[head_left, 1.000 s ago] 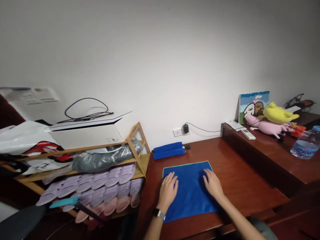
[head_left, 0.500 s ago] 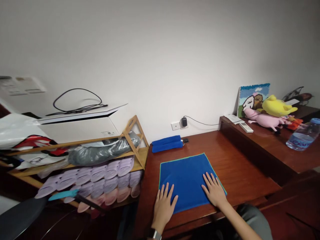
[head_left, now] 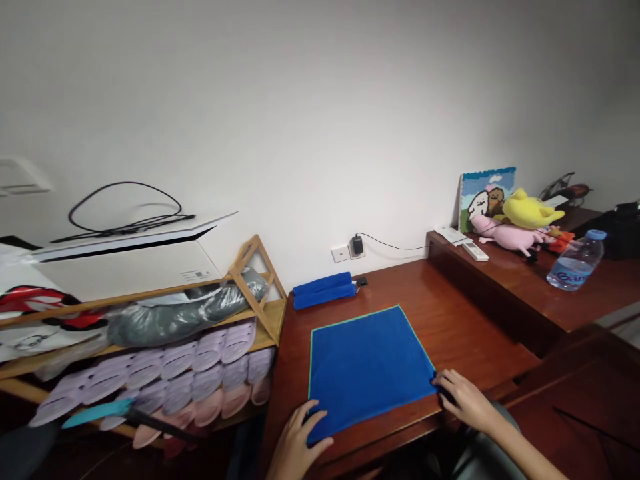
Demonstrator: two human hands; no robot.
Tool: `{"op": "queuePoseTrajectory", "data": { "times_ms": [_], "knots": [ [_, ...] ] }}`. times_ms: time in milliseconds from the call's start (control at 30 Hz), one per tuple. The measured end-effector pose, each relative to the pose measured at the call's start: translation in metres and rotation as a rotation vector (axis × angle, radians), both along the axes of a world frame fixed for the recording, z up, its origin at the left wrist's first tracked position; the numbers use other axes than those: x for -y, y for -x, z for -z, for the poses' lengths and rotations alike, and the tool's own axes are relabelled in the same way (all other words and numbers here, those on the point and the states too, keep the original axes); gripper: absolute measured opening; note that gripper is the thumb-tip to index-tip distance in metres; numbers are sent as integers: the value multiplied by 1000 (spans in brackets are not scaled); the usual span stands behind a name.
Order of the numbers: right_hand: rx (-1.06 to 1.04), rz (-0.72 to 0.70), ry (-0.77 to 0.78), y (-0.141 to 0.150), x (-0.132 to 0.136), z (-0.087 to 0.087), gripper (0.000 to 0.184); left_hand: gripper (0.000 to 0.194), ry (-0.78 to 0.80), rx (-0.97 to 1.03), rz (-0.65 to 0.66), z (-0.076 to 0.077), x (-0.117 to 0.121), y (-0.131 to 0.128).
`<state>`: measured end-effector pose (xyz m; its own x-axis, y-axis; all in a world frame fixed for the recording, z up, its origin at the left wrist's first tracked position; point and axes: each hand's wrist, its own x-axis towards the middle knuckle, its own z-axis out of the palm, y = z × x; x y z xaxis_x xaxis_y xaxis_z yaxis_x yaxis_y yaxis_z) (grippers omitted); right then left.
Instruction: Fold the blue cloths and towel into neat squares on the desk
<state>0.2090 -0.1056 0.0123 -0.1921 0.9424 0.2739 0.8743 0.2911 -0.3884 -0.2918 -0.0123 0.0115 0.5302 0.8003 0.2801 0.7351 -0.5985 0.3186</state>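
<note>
A blue cloth point(head_left: 367, 367) with a green edge lies spread flat on the brown wooden desk point(head_left: 465, 327). At its near left corner is my left hand point(head_left: 299, 440), thumb and fingers apart, the fingertips touching the cloth's edge. My right hand point(head_left: 465, 399) is at the near right corner, its fingers curled and closed on the cloth's edge. Behind, against the wall, rests a folded blue cloth point(head_left: 324, 291).
On the raised desk section at right are a water bottle point(head_left: 577, 261), plush toys point(head_left: 533, 210), a remote point(head_left: 475, 251) and a dog picture point(head_left: 487, 197). A wooden rack point(head_left: 273, 320) with slippers point(head_left: 210, 350) and a white box point(head_left: 135, 263) stands left. A charger point(head_left: 357, 244) is plugged into the wall.
Both hands have left their flat position on the cloth and moved outward to its near corners. The right fingers have curled onto the edge. The view has turned slightly right.
</note>
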Motion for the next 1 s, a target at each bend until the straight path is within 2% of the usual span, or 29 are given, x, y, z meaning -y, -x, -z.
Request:
{"op": "queuePoseTrajectory", "data": {
  "times_ms": [67,200,300,400,500,633,733,833,933,1000],
  "knots": [
    [25,-45,-5,-6,3,-7,35,27,-58,28,8,-2,2,14],
    [-44,-60,-39,-6,-6,-12,32,35,-202,35,89,-8,2,22],
    [-206,12,-128,-6,-20,-24,29,42,-278,77,77,-25,-7,16],
    [-270,86,-264,-12,-38,-60,26,45,-266,135,10,-68,-26,7],
    [-246,52,-356,-26,-58,-116,24,43,-236,165,-11,-132,-51,0],
    [-172,-29,-391,-48,-86,-195,26,41,-214,153,14,-221,-83,-5],
    [-98,-85,-384,-61,-113,-239,29,45,-204,117,32,-272,-110,-13],
    [-36,-91,-372,-65,-145,-267,30,52,-215,81,41,-301,-139,-24],
    [5,-43,-372,-62,-172,-282,30,55,-264,78,16,-314,-163,-33],
    [8,-15,-382,-58,-182,-287,33,57,-323,94,4,-318,-170,-35]
  ]
}}
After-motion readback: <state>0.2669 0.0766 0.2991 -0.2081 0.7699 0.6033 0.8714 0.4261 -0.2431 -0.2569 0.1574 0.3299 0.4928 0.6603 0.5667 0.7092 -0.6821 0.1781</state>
